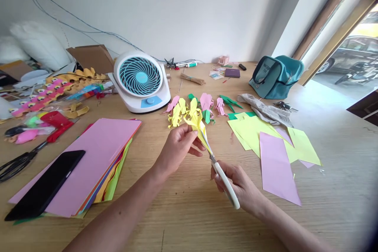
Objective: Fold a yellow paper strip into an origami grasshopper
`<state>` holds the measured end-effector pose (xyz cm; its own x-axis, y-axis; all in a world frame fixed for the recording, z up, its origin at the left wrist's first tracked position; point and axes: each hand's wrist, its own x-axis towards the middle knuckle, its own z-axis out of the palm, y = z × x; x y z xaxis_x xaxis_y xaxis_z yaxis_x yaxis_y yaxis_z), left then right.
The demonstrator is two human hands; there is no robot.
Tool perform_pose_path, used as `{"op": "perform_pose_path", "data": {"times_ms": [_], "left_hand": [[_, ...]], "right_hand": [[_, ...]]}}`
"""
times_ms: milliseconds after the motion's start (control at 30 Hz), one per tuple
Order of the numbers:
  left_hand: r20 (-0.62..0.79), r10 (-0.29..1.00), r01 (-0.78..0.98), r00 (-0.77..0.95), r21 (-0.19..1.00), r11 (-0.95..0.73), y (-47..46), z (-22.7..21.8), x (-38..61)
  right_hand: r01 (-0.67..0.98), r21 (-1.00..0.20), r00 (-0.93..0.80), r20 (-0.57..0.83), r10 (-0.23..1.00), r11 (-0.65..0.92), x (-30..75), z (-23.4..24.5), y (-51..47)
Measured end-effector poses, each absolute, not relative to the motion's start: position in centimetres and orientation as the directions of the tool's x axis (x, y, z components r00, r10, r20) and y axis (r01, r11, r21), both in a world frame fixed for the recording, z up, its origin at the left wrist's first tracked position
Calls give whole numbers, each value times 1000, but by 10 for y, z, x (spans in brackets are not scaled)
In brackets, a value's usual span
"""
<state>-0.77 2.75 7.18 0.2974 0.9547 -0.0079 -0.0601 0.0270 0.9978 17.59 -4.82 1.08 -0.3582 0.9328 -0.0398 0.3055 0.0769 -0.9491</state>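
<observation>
My left hand [180, 145] pinches a folded yellow paper piece [195, 121] between thumb and fingers above the middle of the table. In my right hand [236, 183] is a pair of scissors [225, 184] with white handles, my fingers wrapped round them. Their blades point up and to the left and lie against the lower right side of the yellow paper. Whether the blades are fully closed I cannot tell. Just behind the hands lie several folded paper figures, among them yellow ones [176, 115], pink ones [206, 101] and green ones [230, 102].
A white fan [141, 82] stands at the back left. Coloured paper sheets [103, 138] with a black phone [47, 183] on top lie left. Loose yellow sheets [251, 136] and a pink sheet [277, 167] lie right, before a grey cloth [265, 108] and teal bag [276, 76].
</observation>
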Motion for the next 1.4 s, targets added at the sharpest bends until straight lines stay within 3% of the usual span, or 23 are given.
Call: {"op": "perform_pose_path", "data": {"times_ms": [400,1400], "left_hand": [[-43,966,-50,254,997,58,28,74,-6],[-50,980,-8,192,999,53,23,81,-7]], "right_hand": [[333,-942,-342,-80,936,41,177,19,-48],[389,-908,-363,5,932,156,181,26,-48]]}}
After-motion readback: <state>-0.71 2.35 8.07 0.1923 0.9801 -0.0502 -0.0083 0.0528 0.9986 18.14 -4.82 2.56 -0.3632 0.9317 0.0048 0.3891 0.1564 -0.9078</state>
